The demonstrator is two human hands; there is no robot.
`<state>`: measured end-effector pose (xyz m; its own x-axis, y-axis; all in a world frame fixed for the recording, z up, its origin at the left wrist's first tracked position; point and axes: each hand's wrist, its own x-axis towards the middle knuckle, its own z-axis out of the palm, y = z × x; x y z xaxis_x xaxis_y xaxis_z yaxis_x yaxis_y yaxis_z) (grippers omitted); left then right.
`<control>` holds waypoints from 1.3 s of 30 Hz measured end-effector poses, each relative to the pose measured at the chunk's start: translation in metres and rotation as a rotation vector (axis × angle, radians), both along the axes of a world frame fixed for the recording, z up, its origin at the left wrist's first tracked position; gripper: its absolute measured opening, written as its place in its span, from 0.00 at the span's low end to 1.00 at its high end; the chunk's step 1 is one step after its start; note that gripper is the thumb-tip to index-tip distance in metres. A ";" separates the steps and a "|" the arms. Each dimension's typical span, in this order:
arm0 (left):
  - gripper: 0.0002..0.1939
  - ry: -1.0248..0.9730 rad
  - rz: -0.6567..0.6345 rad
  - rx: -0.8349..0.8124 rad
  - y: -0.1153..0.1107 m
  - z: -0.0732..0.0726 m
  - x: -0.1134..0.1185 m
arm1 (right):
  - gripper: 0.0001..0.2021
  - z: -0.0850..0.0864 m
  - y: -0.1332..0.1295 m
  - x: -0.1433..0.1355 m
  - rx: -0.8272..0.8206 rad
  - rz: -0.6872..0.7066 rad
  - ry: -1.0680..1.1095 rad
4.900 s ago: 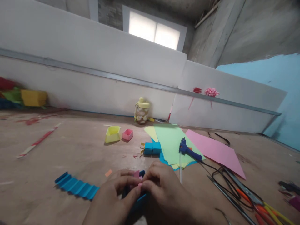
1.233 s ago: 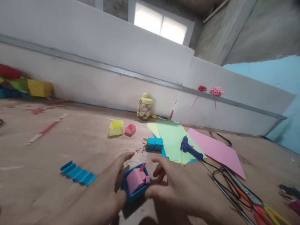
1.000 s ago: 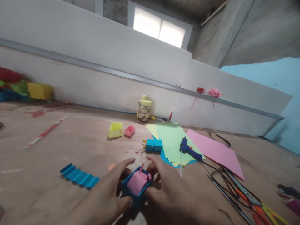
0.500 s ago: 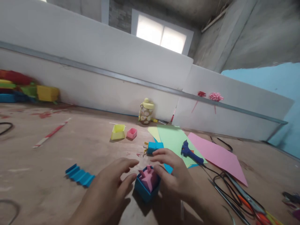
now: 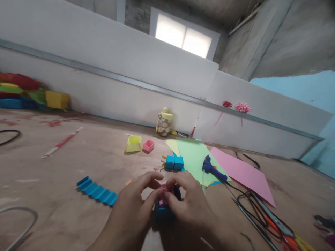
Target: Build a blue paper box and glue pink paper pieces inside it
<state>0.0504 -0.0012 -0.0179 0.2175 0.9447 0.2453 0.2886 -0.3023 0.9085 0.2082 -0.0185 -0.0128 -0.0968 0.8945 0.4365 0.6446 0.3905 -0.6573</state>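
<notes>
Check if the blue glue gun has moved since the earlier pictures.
No. Judged against the light green sheet, the blue glue gun is in the same place, lying across its right side.

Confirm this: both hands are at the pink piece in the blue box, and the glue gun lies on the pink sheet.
Wrong sheet: the head view shows the glue gun lying on the green sheet, not the pink sheet. The rest is right.

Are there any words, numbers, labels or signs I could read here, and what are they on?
None that I can read.
Spotted jar: too blurred to tell if its pattern holds letters.
Blue glue gun and scissors: any markings are too small to read.
Green sheet and pink sheet: no writing shows.
Blue box: none seen.
</notes>
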 end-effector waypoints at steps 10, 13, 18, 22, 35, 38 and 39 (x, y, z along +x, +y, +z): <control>0.10 0.060 -0.034 0.132 0.013 -0.014 -0.004 | 0.06 0.000 0.003 -0.002 -0.047 -0.033 0.147; 0.11 0.087 -0.021 0.179 0.014 -0.017 -0.003 | 0.06 -0.002 0.004 -0.002 -0.041 -0.013 0.174; 0.11 0.105 -0.025 0.186 0.016 -0.024 -0.005 | 0.08 -0.007 0.004 -0.001 0.042 0.060 0.178; 0.10 0.115 -0.061 0.156 0.016 -0.024 -0.006 | 0.10 -0.006 0.006 0.004 0.095 0.140 0.118; 0.11 0.084 -0.037 0.111 0.013 -0.017 -0.002 | 0.10 -0.004 0.008 0.008 0.347 0.237 -0.158; 0.12 0.094 -0.019 0.143 0.015 -0.020 -0.003 | 0.10 -0.005 0.007 0.008 0.359 0.246 -0.166; 0.12 0.100 -0.024 0.146 0.015 -0.021 -0.003 | 0.10 -0.006 0.008 0.008 0.365 0.248 -0.167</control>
<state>0.0475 0.0138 -0.0390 0.2699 0.8949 0.3553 0.3661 -0.4367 0.8217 0.2162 -0.0109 -0.0184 -0.3844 0.6263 0.6782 0.5878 0.7325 -0.3433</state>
